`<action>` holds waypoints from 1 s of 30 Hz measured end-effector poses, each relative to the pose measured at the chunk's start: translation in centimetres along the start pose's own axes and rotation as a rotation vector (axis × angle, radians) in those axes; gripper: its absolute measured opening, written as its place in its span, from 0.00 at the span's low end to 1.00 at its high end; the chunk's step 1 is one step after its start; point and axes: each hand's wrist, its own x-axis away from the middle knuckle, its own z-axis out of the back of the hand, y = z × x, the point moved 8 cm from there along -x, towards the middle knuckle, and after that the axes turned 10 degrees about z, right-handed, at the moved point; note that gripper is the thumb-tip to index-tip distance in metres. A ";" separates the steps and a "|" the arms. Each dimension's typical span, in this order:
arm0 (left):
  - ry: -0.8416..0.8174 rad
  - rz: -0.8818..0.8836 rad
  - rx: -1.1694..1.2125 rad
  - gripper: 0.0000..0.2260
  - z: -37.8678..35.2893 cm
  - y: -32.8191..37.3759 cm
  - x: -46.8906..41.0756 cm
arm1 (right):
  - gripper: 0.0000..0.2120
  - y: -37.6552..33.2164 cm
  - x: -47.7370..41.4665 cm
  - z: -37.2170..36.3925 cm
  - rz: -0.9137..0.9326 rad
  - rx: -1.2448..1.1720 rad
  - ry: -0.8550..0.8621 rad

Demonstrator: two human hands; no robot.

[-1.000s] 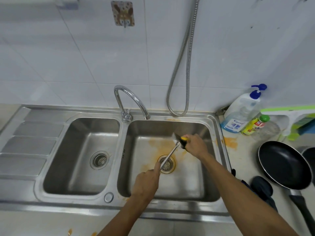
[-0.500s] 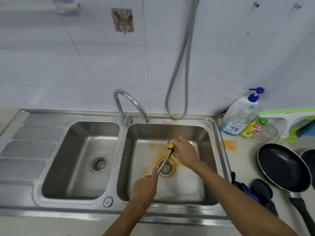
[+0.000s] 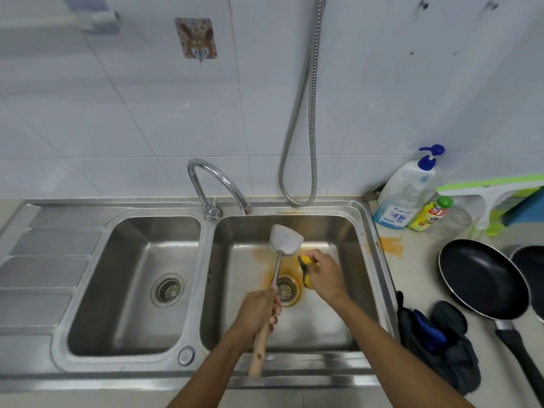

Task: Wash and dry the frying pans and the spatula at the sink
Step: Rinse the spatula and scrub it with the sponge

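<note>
My left hand [image 3: 259, 312] grips the wooden handle of a metal spatula [image 3: 285, 239], whose blade points away from me over the right sink basin [image 3: 347, 231]. My right hand [image 3: 325, 278] holds a yellow and green sponge [image 3: 306, 266] just right of the spatula's neck, below the blade. A black frying pan [image 3: 482, 278] lies on the counter to the right, its handle toward me. The rim of a second dark pan [image 3: 530, 275] shows at the right edge.
A curved tap [image 3: 217, 184] stands between the two basins, and a metal hose [image 3: 300, 113] hangs on the tiled wall. A pump soap bottle [image 3: 409, 189], a small yellow bottle [image 3: 429, 213] and a dark cloth [image 3: 435, 340] lie on the right counter. Orange stains ring the right drain [image 3: 284, 290].
The spatula has turned so its blade faces up and lies flatter toward the tap. My right hand with the sponge slid down off the blade to beside the neck.
</note>
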 end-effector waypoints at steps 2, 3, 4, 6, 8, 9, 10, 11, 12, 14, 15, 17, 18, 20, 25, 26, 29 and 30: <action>-0.034 0.010 0.046 0.17 -0.4 0.4 0.1 | 0.11 0.6 0.5 -0.2 -0.026 -0.022 -0.004; -0.047 0.012 0.056 0.17 -0.6 0.6 0.1 | 0.12 0.9 0.6 -0.3 -0.040 -0.027 -0.010; -0.060 0.013 0.057 0.18 -0.8 0.7 0.2 | 0.12 1.0 0.7 -0.3 -0.040 -0.021 -0.007; -0.081 0.018 0.038 0.17 -1.3 0.7 0.3 | 0.13 1.0 0.7 0.3 -0.052 -0.010 0.017; -0.071 0.031 -0.003 0.17 -1.8 0.5 0.3 | 0.12 1.4 0.6 2.2 -0.056 0.025 0.039; -0.060 0.039 -0.023 0.18 -1.9 0.3 0.3 | 0.12 1.8 0.5 3.6 -0.055 0.076 0.054; -0.053 0.048 -0.034 0.18 -2.1 0.1 0.3 | 0.12 2.6 0.4 5.3 -0.053 0.153 0.082; -0.051 0.060 -0.034 0.18 -2.3 -0.2 0.2 | 0.13 3.9 0.3 7.3 -0.064 0.228 0.121; -0.053 0.072 -0.027 0.18 -2.4 -0.4 0.1 | 0.15 5.3 0.3 9.3 -0.094 0.289 0.156; -0.060 0.091 -0.017 0.18 -2.9 -0.7 -0.2 | 0.17 8.4 0.4 13.1 -0.204 0.389 0.181; -0.062 0.097 -0.014 0.18 -3.2 -0.8 -0.4 | 0.17 9.6 0.5 14.8 -0.248 0.436 0.180; -0.063 0.109 -0.015 0.18 -4.0 -0.8 -0.6 | 0.18 11.9 0.4 17.3 -0.295 0.484 0.172; -0.064 0.116 -0.016 0.18 -4.4 -0.9 -0.6 | 0.18 13.1 0.3 17.9 -0.308 0.481 0.160; -0.069 0.124 -0.022 0.19 -5.0 -0.9 -0.7 | 0.19 15.1 0.4 17.5 -0.335 0.480 0.086; -0.062 0.113 -0.030 0.19 -5.2 -0.8 -0.9 | 0.25 16.1 1.7 15.1 -0.309 0.571 -0.083; -0.055 0.109 -0.031 0.19 -5.1 -0.7 -0.8 | 0.25 15.8 2.0 15.2 -0.297 0.579 -0.067; -0.026 0.094 -0.043 0.18 -4.8 -0.6 -0.8 | 0.27 15.3 3.4 15.8 -0.313 0.576 0.006; -0.022 0.091 -0.041 0.18 -4.8 -0.6 -0.7 | 0.27 15.1 4.1 16.0 -0.316 0.573 0.042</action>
